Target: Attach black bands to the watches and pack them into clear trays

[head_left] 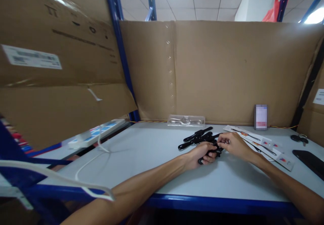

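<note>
My left hand (202,156) is closed round a black-handled tool (200,161), whose rounded end pokes out below the fingers. Close against it, my right hand (231,144) has its fingers pinched together at the tool's other end; the exact grip there is partly hidden. Just behind my left hand lies a loose pile of similar black tools (193,138), with glossy handles pointing left. To the right of my right hand, several white cards (273,147) lie overlapping, with slim black items and small coloured prints on them.
A clear plastic package (186,120) rests by the cardboard back wall (227,73). A phone (261,117) leans upright there. Keys (299,138) and a black flat object (309,161) lie right. At left are a power strip (97,134) and a white cable (78,179). The table has a blue front edge (202,202).
</note>
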`<control>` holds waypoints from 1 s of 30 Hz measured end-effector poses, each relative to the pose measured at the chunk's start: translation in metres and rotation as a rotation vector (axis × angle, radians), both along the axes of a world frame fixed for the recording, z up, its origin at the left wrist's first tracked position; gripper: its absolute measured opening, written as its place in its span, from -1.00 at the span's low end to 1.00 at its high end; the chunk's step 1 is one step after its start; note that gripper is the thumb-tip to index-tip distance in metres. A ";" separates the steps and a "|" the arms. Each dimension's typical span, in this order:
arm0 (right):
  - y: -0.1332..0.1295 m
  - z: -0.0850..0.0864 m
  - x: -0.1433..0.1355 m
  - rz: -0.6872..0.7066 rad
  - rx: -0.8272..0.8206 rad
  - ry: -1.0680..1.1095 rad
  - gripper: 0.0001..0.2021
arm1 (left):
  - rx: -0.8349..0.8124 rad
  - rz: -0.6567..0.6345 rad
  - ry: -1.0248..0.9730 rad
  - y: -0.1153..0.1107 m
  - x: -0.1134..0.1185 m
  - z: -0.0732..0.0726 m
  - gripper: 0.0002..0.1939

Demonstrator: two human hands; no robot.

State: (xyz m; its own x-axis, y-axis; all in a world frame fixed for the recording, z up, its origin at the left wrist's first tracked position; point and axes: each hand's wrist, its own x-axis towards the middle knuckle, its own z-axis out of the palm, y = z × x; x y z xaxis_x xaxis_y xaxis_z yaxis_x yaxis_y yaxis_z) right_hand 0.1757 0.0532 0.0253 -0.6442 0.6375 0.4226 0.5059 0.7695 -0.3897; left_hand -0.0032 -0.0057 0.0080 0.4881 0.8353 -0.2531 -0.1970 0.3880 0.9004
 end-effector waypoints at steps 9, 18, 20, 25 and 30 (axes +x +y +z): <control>0.001 -0.003 -0.001 -0.135 0.022 -0.051 -0.89 | 0.001 -0.004 0.014 -0.002 0.002 0.002 -0.80; -0.002 0.002 0.004 0.006 0.131 -0.083 -0.85 | -0.037 -0.003 -0.053 0.005 -0.002 -0.004 -0.86; -0.002 0.005 0.007 0.069 0.114 -0.072 -0.80 | -0.031 -0.001 -0.045 0.005 -0.002 -0.005 -0.85; -0.002 0.016 0.015 0.156 0.078 -0.143 -0.82 | -0.015 -0.003 -0.005 0.003 -0.002 -0.003 -0.84; -0.002 0.016 0.014 0.090 0.092 -0.153 -0.91 | -0.010 -0.009 0.012 0.003 -0.001 -0.001 -0.82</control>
State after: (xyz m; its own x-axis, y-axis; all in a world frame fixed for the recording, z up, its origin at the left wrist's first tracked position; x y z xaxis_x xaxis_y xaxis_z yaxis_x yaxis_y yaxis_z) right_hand 0.1898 0.0512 0.0409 -0.7579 0.5379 0.3692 0.4814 0.8430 -0.2400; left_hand -0.0041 -0.0029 0.0067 0.4925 0.8284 -0.2667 -0.1831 0.3982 0.8988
